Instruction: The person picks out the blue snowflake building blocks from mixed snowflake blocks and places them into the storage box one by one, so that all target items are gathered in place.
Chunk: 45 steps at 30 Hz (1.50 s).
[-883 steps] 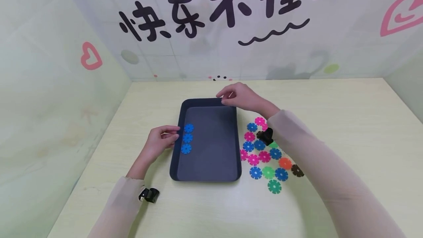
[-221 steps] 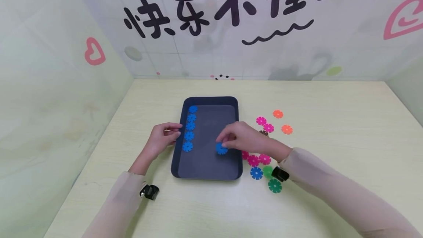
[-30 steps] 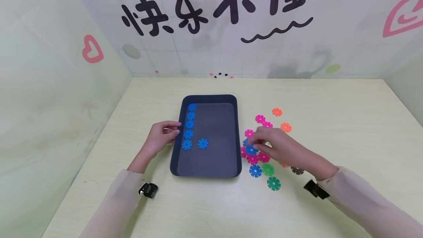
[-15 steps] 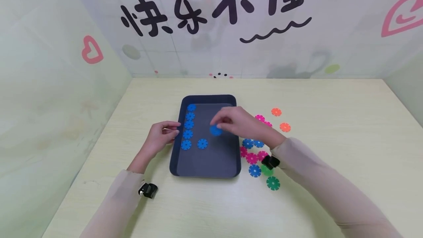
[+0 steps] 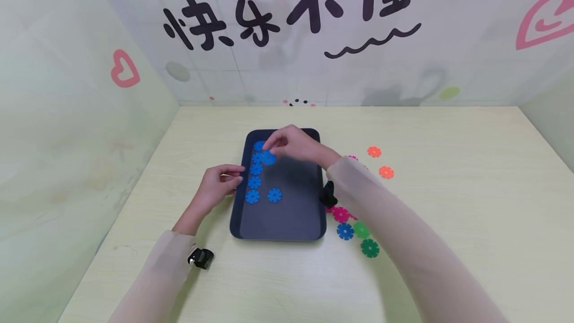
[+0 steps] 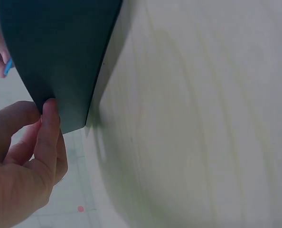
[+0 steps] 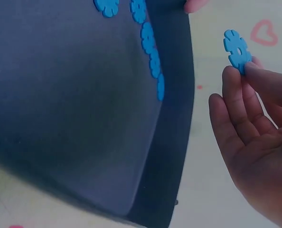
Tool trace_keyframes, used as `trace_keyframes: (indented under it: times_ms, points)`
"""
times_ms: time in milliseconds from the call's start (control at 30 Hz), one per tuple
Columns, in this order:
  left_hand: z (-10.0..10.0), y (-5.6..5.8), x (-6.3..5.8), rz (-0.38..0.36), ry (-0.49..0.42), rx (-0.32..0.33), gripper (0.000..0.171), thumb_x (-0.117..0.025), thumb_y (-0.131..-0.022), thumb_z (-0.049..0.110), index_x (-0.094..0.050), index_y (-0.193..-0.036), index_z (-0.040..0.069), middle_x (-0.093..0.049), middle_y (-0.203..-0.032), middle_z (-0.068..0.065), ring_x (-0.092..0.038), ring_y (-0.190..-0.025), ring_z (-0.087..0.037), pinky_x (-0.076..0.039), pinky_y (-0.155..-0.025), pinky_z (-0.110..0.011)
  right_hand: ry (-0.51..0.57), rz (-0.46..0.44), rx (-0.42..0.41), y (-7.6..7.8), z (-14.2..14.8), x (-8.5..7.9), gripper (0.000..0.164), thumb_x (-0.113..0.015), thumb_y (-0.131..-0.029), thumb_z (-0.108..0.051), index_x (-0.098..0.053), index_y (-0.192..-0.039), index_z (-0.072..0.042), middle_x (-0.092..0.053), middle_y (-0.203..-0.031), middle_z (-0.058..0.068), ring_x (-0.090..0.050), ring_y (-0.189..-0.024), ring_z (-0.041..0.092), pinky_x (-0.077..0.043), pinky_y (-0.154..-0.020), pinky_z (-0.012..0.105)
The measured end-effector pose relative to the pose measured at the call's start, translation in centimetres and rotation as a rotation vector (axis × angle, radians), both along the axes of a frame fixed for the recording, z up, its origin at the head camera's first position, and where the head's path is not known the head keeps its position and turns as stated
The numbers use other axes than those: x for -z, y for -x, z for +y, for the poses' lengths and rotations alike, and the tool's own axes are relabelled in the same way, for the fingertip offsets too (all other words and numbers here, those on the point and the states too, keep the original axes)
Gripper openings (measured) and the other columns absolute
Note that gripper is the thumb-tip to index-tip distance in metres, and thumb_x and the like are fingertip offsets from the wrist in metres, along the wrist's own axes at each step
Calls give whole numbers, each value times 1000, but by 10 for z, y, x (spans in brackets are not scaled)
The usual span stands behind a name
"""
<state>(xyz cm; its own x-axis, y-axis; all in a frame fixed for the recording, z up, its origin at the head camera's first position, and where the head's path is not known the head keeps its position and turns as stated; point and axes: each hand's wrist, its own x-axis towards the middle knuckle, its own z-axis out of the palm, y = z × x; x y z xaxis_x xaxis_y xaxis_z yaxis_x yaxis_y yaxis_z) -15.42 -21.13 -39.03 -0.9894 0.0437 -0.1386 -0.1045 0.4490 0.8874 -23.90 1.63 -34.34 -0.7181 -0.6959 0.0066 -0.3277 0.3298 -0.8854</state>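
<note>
My right hand [image 5: 296, 143] pinches a blue notched plastic disc, a snowflake building piece [image 5: 268, 158], between thumb and fingertips. In the right wrist view this disc [image 7: 237, 51] is held up on edge. It overlaps the upper part of a column of several blue discs [image 5: 254, 182] along the left side of the dark tray [image 5: 287, 223]. One more blue disc [image 5: 274, 195] lies right of the column's lower end. My left hand [image 5: 214, 187] grips the tray's left rim, its thumb and fingers on the wall [image 6: 60, 57] in the left wrist view.
Right of the tray lie loose discs, partly hidden by my right sleeve [image 5: 385, 213]: pink [image 5: 341, 214], blue [image 5: 345, 231], light green [image 5: 361, 230], dark green [image 5: 369, 247]. Two orange discs [image 5: 386, 172] lie farther back. A printed wall [image 5: 287, 74] stands behind the table.
Over the last second my right hand lifted a blue disc from the pile and carried it left over the tray's far end. Since the earliest frame, the column grew from three discs. Left hand stays.
</note>
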Motion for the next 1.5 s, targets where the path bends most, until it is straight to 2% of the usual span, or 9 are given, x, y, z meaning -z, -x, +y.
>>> trace_keyframes:
  times_ms: [200,367,467,700,867,1500]
  points:
    - [-2,1,1,3,-1,6,30,-58,-89,3,-59,-118,-4,-57,-100,-17,-60,-82,-23,-54,-67,-30,-80,-39,-7,12,-13,13,17,-58,-89,-3,-67,-102,1,-66,-89,10,-61,-76,19,-49,-71,27]
    - [-2,1,3,9,-4,11,30,-58,-89,3,-59,-118,-4,-57,-101,-18,-61,-82,-22,-54,-67,-29,-167,-170,-4,15,-19,25,16,-59,-88,-1,-68,-101,2,-65,-80,9,-59,-68,18,-51,-67,26]
    - [-2,1,3,11,-4,11,29,-58,-89,3,-59,-117,-3,-57,-101,-18,-61,-82,-20,-54,-66,-29,-205,-219,-10,16,-20,31,17,-58,-88,-1,-68,-101,3,-64,-77,9,-57,-65,18,-52,-66,26]
    - [-2,1,1,6,2,8,29,-58,-89,2,-59,-117,-3,-57,-100,-17,-60,-80,-19,-54,-66,-28,-292,-187,-54,15,-19,33,15,-59,-87,1,-69,-98,2,-63,-76,7,-56,-63,16,-50,-63,26]
    - [-2,0,0,6,4,6,29,-58,-89,2,-59,-117,-3,-57,-100,-17,-60,-81,-19,-54,-66,-28,-315,-173,-93,15,-20,34,15,-59,-87,1,-69,-97,3,-63,-74,7,-54,-62,15,-48,-60,24]
    - [-2,0,1,-1,1,5,29,-57,-89,2,-59,-117,-3,-56,-100,-17,-60,-81,-20,-54,-67,-29,-372,-167,-70,15,-19,31,13,-62,-85,0,-70,-95,1,-63,-76,7,-52,-64,15,-48,-62,24]
